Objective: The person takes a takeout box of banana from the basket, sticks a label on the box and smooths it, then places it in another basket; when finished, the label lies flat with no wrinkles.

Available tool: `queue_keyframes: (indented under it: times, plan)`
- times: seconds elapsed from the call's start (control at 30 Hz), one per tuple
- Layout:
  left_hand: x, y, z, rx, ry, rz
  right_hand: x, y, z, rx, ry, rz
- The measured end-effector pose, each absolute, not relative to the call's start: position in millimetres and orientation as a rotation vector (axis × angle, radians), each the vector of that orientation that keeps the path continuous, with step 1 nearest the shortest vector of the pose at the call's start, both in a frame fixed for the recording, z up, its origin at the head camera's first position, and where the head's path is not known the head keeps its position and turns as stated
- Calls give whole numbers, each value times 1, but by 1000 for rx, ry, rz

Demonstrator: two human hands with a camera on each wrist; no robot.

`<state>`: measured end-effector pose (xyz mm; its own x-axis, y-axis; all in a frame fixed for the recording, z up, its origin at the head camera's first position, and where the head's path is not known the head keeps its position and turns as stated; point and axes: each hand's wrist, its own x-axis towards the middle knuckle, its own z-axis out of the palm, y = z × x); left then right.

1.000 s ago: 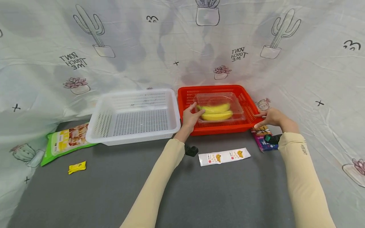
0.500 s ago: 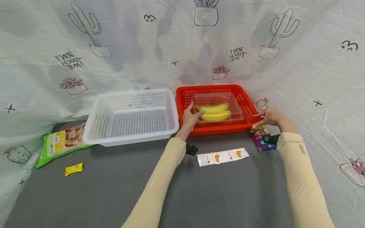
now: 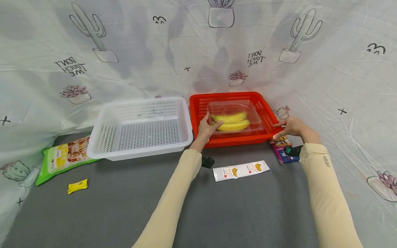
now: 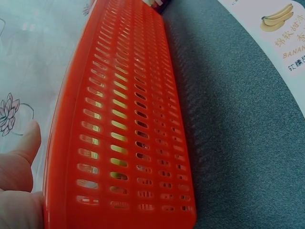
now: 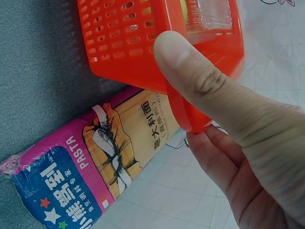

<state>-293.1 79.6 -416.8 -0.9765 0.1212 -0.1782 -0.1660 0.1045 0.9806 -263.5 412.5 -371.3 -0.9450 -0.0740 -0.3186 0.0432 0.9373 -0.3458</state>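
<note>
In the head view, a red basket [image 3: 232, 140] holds a clear plastic box [image 3: 257, 119] with yellow bananas [image 3: 234, 126] showing through it. My left hand [image 3: 205, 131] reaches over the basket's near left corner, thumb and forefinger spread at the box's left end. The left wrist view shows the thumb [image 4: 29, 143] standing above the red rim. At the basket's near right corner my right hand [image 3: 293, 126] pinches the rim, with the thumb [image 5: 190, 62] on top and curled fingers below, as the right wrist view shows.
A white basket [image 3: 136, 153] stands left of the red one. Under the right hand lies a pasta packet [image 3: 283, 151]. In front is a white strip printed with bananas [image 3: 241, 171]. A green food bag [image 3: 62, 158] and a small yellow packet [image 3: 77, 186] lie at left.
The head view has swung slightly right, so everything slides a little left in it. Both hands keep their places at the red basket.
</note>
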Motion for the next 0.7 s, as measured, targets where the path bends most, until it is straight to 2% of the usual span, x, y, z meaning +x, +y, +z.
queue_keyframes:
  times: [0.37,0.7]
  plan:
    - [-293,81,-415,9,2042,2023,-265,413,-371,-10,2753,-502]
    - [-297,87,-420,87,2322,1915,-264,412,-370,-7,2769,-511]
